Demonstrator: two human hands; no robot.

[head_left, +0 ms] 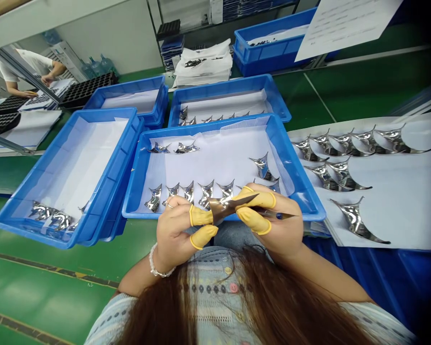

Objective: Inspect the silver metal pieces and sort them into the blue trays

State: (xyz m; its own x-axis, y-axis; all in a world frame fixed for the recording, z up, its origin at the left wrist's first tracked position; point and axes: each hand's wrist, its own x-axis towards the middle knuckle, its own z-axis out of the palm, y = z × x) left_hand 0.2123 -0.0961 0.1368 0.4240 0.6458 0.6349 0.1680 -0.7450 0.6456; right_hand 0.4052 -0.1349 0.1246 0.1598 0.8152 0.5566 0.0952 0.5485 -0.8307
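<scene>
Right fingers (254,221) pinch a curved metal piece (222,208) while left fingers (201,216), slightly parted, touch its edge.

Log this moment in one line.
Right hand: holding curved metal piece | Left hand: at its edge | Beyond: blue tray, white paper liner, similar pieces

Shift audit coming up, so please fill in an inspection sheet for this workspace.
Surface: white sheet at right, under eight metal pieces.
Job's things: curved metal piece, held; more lie in the blue tray in front.
Clutter: black trays and bottles, back left.
Grips: right grip holds the curved metal piece; left grip at its wide end; yellow fingertip covers on both.
Cables: nothing seen.
Surroundings: green floor; a co-worker's hands, far left.
</scene>
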